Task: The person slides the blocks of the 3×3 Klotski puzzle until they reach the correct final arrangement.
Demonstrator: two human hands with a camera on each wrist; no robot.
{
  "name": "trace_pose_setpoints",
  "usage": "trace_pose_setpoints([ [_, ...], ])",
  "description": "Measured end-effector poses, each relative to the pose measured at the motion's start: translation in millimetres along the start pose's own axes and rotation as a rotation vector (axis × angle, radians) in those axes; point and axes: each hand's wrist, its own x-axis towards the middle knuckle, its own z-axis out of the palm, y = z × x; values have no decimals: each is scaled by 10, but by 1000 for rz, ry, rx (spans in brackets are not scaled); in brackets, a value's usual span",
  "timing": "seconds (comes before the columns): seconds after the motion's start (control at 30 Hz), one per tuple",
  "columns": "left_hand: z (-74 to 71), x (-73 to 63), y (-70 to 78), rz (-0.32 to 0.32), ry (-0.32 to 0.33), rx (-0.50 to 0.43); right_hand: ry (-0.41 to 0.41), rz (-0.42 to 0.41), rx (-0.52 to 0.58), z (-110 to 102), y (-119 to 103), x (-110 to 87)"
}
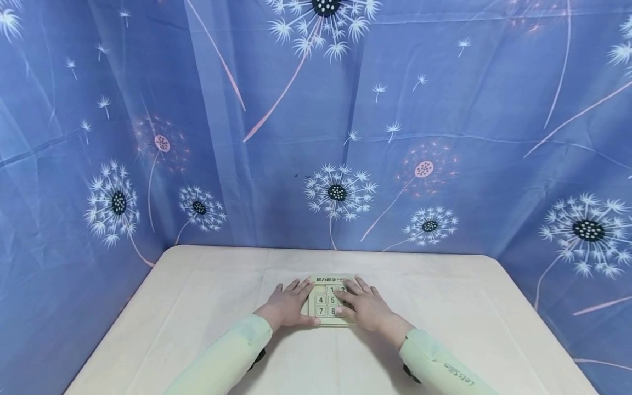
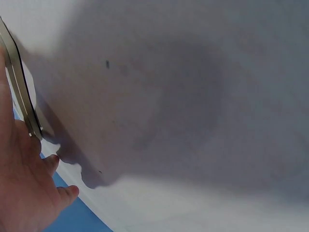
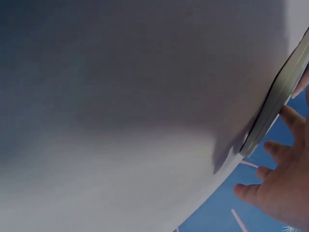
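Observation:
A pale sliding number puzzle board [image 1: 332, 323] lies flat on the table, its dark printed heading along the far edge. Several numbered tiles [image 1: 321, 300] show in rows, and the top-left slot holds no tile. My left hand [image 1: 286, 306] rests along the board's left side, thumb at the near-left corner and fingers stretched toward the far-left corner. Spread over the right side, my right hand [image 1: 370, 310] touches the tiles with extended fingers and hides the right column. Both wrist views show the board edge-on, beside my left hand [image 2: 29, 179] and my right hand [image 3: 282, 183].
The board sits on a white-covered table [image 1: 207, 291] with rounded far corners. Blue curtains [image 1: 276, 175] with dandelion prints stand right behind the table and along both sides. Shadows of my arms fall across the near tabletop.

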Motion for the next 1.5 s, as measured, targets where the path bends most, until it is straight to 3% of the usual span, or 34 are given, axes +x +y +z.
trace_pose_setpoints([
  [0.37,9,6,-15,12,8,-22,56,-5,38,-30,-60,31],
  [1.5,-9,-22,8,9,7,-16,20,21,53,-14,-105,38],
])
